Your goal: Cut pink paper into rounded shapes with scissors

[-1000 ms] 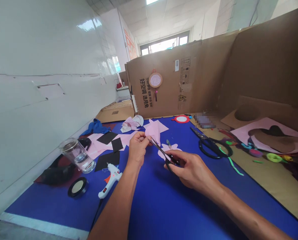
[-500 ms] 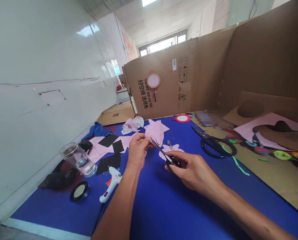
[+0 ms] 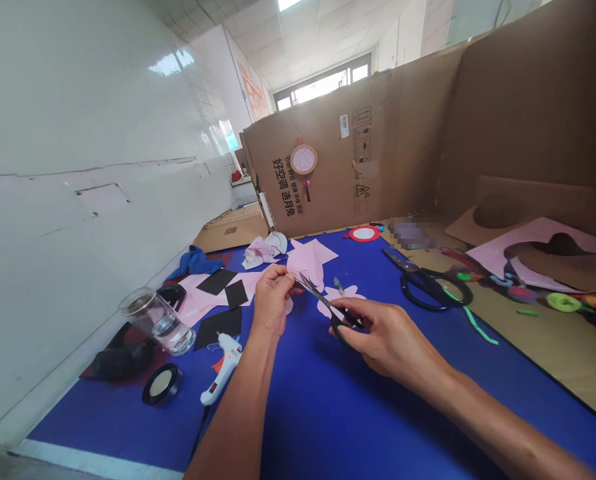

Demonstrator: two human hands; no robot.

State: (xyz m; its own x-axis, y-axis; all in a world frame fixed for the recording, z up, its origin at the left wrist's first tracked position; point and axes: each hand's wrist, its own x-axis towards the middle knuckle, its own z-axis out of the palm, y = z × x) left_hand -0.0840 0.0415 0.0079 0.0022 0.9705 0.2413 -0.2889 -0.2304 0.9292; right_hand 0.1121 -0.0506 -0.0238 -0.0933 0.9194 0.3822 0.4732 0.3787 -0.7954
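Between the thumb and fingers of my left hand [image 3: 274,297] is the edge of a piece of pink paper [image 3: 305,267]. The paper reaches away from me, overlapping more pink paper behind, so its full outline is hard to make out. My right hand [image 3: 385,333] grips small scissors [image 3: 332,308] by their black handles. Their blades stand slightly apart and point left, with the tips at the paper beside my left fingertips. Below the blades, a pink flower-shaped cutout [image 3: 353,293] lies on the blue tabletop [image 3: 318,413], with a small pen-like object [image 3: 339,285] on it.
At left are a glass jar [image 3: 158,323], a white glue gun [image 3: 221,370], a tape roll [image 3: 161,385], and black squares [image 3: 218,328]. Larger black-handled scissors [image 3: 431,283] lie at right. A cardboard wall [image 3: 398,147] closes the back; a red-rimmed disc [image 3: 364,233] lies before it.
The small scissors' blades have parted slightly. The pink paper at my left fingers has shifted a little, and the whole view has moved slightly. Both hands keep their holds.
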